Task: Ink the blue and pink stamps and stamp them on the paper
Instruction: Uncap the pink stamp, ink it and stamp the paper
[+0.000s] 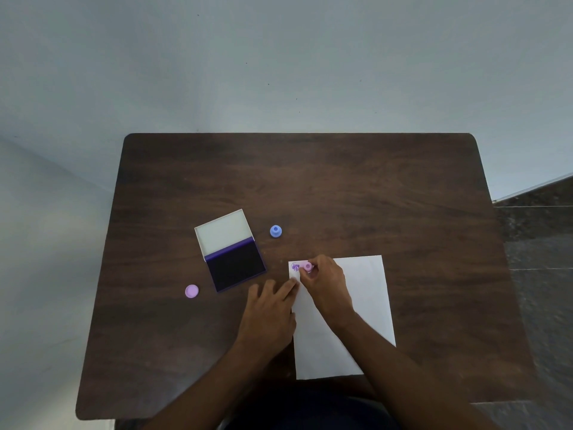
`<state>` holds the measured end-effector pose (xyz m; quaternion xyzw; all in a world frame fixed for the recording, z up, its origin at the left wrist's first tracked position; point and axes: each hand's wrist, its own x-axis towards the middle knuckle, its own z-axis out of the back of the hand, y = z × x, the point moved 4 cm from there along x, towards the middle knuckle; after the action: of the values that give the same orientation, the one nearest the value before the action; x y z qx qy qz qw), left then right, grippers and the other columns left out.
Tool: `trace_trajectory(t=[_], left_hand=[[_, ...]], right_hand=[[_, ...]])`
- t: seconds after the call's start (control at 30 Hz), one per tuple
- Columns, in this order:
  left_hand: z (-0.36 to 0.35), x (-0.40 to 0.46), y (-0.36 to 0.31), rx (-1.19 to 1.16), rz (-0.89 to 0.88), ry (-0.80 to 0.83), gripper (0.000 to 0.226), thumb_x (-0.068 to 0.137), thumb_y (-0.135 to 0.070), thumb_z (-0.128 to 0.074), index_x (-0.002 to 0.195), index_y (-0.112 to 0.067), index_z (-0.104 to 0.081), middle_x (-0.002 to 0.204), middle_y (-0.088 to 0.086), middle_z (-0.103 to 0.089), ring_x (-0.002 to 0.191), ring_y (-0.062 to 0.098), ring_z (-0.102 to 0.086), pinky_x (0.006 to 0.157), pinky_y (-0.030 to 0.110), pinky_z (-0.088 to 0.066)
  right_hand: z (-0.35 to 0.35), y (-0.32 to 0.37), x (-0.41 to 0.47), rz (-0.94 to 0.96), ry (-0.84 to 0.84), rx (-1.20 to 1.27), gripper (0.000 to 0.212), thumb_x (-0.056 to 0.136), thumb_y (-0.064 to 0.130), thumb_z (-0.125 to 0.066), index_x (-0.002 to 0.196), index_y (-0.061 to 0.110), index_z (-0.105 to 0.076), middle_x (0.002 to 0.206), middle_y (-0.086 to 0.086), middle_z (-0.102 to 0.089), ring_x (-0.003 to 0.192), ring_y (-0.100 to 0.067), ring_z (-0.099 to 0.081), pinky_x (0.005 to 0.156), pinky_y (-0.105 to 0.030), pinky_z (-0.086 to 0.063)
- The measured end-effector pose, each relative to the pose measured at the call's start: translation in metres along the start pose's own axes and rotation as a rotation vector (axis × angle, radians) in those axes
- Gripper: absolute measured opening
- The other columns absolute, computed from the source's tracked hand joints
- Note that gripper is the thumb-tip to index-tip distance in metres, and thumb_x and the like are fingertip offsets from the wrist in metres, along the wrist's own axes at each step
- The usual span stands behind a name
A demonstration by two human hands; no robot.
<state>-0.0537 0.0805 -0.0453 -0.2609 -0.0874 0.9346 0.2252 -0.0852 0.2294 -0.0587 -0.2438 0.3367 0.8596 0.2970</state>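
A white sheet of paper [366,293] lies on the near right part of the dark wooden table [341,187]. My right hand [327,282] grips the pink stamp [308,267] at the paper's top left corner, just right of a purple print [295,267]. My left hand [269,305] rests flat on the table, fingertips pressing the paper's left edge. The blue stamp [275,231] stands upright on the table beyond the paper. The ink pad [235,266] lies open to the left, its white lid [224,232] folded back.
A round pink cap [191,291] lies on the table left of the ink pad. A pale wall stands behind the table, and dark floor tiles show at the right.
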Motion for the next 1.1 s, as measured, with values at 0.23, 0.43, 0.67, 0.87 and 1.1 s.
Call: trace_trajectory(t=[0.23, 0.43, 0.67, 0.87, 1.1], left_hand=[[0.000, -0.001, 0.000, -0.007, -0.005, -0.022, 0.060, 0.095, -0.054, -0.038, 0.150, -0.030, -0.027, 0.152, -0.006, -0.041, 0.131, 0.017, -0.041, 0.116, 0.037, -0.020], [0.001, -0.001, -0.001, 0.007, -0.012, -0.030, 0.061, 0.095, -0.054, -0.039, 0.149, -0.030, -0.027, 0.152, -0.006, -0.041, 0.131, 0.017, -0.041, 0.115, 0.037, -0.021], [0.004, 0.001, -0.003, 0.006, 0.012, -0.021, 0.060, 0.094, -0.049, -0.045, 0.148, -0.031, -0.029, 0.151, -0.007, -0.041, 0.130, 0.018, -0.041, 0.115, 0.040, -0.022], [0.005, 0.003, -0.005, 0.035, 0.018, -0.012, 0.061, 0.093, -0.047, -0.047, 0.148, -0.031, -0.028, 0.152, -0.007, -0.040, 0.130, 0.019, -0.040, 0.113, 0.041, -0.022], [0.009, 0.004, -0.007, 0.023, 0.011, 0.010, 0.060, 0.092, -0.042, -0.051, 0.147, -0.031, -0.030, 0.150, -0.005, -0.042, 0.132, 0.022, -0.038, 0.114, 0.047, -0.023]], right_hand=[[0.000, -0.001, 0.000, 0.009, -0.015, 0.005, 0.039, 0.083, 0.040, -0.068, 0.111, 0.014, -0.058, 0.117, -0.005, -0.065, 0.092, -0.016, -0.061, 0.076, -0.018, -0.041], [0.000, -0.003, 0.001, 0.025, -0.021, 0.000, 0.039, 0.083, 0.040, -0.068, 0.109, 0.014, -0.059, 0.116, -0.006, -0.066, 0.087, -0.014, -0.059, 0.074, -0.018, -0.040], [-0.001, -0.003, 0.002, 0.018, -0.013, -0.013, 0.040, 0.083, 0.041, -0.067, 0.111, 0.014, -0.058, 0.117, -0.006, -0.065, 0.087, -0.014, -0.057, 0.076, -0.019, -0.040], [0.002, -0.001, 0.000, 0.041, -0.024, -0.008, 0.038, 0.083, 0.039, -0.068, 0.109, 0.013, -0.059, 0.115, -0.006, -0.066, 0.092, -0.018, -0.061, 0.078, -0.020, -0.043], [0.023, -0.006, -0.007, 0.038, -0.189, 0.240, 0.020, 0.082, 0.040, -0.070, 0.080, 0.021, -0.063, 0.084, 0.003, -0.072, 0.067, -0.010, -0.062, 0.057, -0.018, -0.046]])
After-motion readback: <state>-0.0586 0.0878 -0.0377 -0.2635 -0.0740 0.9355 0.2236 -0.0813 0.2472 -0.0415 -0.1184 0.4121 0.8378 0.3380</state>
